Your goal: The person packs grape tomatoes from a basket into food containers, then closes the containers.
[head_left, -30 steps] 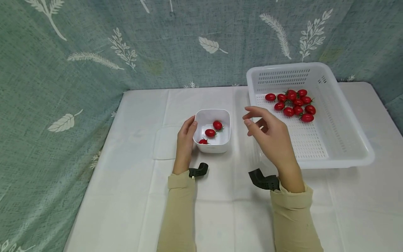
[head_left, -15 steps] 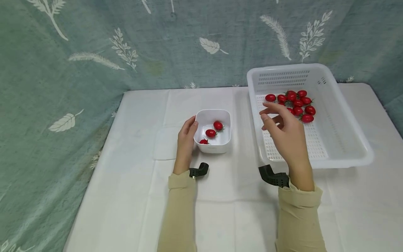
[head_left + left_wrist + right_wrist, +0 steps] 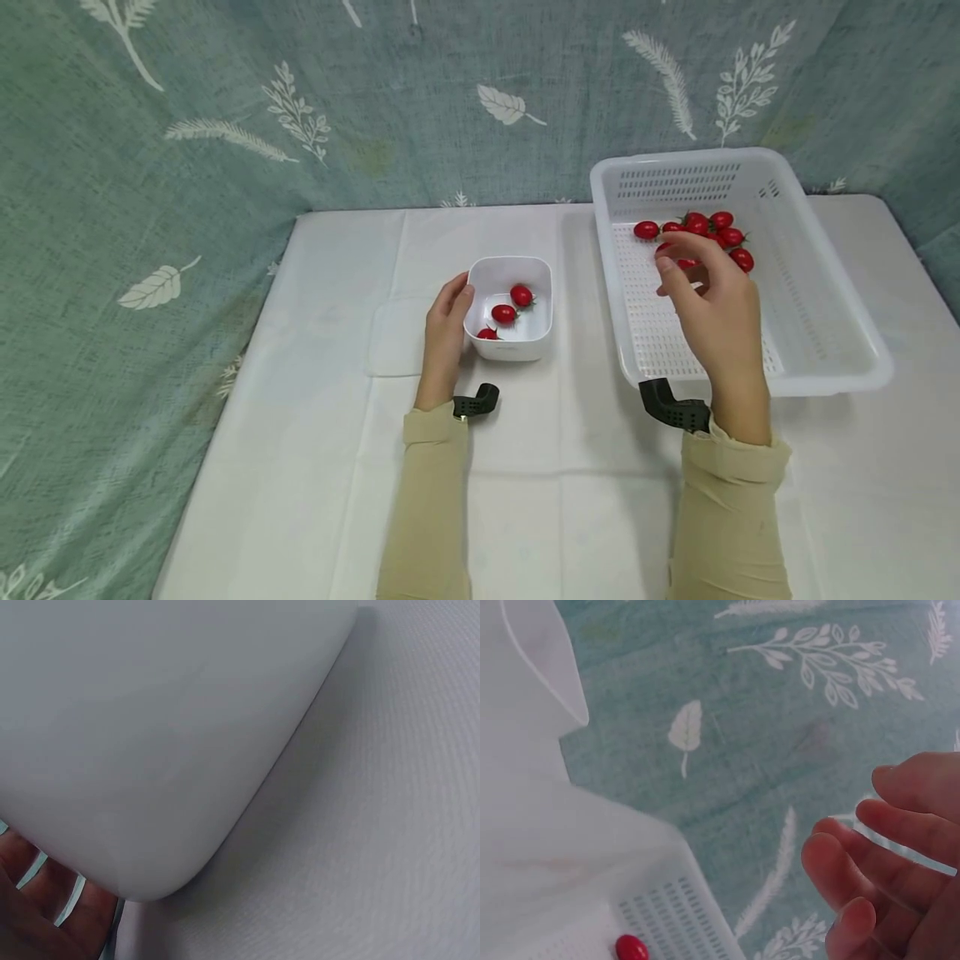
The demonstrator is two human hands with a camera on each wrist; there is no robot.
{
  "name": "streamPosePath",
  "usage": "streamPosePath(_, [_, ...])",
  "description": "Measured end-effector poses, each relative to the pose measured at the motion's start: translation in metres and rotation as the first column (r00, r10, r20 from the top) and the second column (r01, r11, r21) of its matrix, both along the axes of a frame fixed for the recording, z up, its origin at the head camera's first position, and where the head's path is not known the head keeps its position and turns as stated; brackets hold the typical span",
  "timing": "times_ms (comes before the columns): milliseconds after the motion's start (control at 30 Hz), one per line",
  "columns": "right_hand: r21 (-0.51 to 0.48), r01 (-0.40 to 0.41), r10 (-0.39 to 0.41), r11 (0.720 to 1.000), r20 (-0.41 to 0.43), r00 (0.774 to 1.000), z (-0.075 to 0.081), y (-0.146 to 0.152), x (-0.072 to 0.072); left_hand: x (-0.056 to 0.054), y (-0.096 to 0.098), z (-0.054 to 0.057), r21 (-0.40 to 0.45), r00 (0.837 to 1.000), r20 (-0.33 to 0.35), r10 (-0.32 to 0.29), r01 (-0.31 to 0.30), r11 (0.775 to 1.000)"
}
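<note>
My left hand (image 3: 444, 342) holds a small white square container (image 3: 512, 351) by its left side, thumb near the rim. The left wrist view shows the container's smooth wall (image 3: 165, 750) with the fingers (image 3: 56, 896) beside it. Inside lie three cherry tomatoes (image 3: 504, 314). Over the large white basket (image 3: 828, 325) hovers my right hand (image 3: 723, 312), fingers loosely bent and nothing between them. Several cherry tomatoes (image 3: 647, 230) lie at the basket's far end, some hidden behind this hand. A tomato (image 3: 632, 948) shows low in the right wrist view, away from the fingers.
Both containers stand on a table with a white cloth (image 3: 300, 400), the basket to the right. A green leaf-patterned curtain (image 3: 420, 125) hangs along the back and left. Each wrist wears a black camera mount (image 3: 476, 402).
My right hand has moved right and slightly away from me, from beside the basket's left edge to over its tomatoes. My left hand and the small container have stayed in place.
</note>
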State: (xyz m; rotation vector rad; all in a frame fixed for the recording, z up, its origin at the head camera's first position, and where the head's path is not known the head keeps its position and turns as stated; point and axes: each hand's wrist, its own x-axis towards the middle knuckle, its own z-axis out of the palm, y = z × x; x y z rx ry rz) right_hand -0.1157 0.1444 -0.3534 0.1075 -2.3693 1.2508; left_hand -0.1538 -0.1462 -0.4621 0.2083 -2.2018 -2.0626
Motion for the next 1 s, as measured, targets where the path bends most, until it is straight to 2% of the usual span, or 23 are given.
streamPosePath(200, [0.072,0.005,-0.005,0.997,-0.005,1.000,0.003,0.008,-0.004,-0.002,-0.002,0.000,-0.009,1.000,0.005,0.015,-0.015,1.000])
streamPosePath(433, [0.205,-0.029,0.022,0.978,0.036,0.999,0.009,0.020,-0.011,-0.002,-0.003,0.000,0.003,1.000,0.007,0.014,-0.014,1.000])
streamPosePath(667, [0.266,-0.058,0.029,0.962,0.112,0.993,0.013,0.036,-0.013,0.000,-0.001,0.000,0.019,1.000,0.018,0.000,0.000,1.000])
streamPosePath(900, [0.325,-0.052,-0.006,0.944,0.176,0.984,0.015,0.054,-0.021,0.012,0.005,0.023,0.008,0.999,0.009,-0.030,0.030,1.000])
streamPosePath(1000, [0.341,-0.054,-0.016,0.938,0.198,0.980,0.015,0.059,-0.025,0.012,0.005,0.024,0.002,1.000,0.016,-0.025,0.025,1.000])
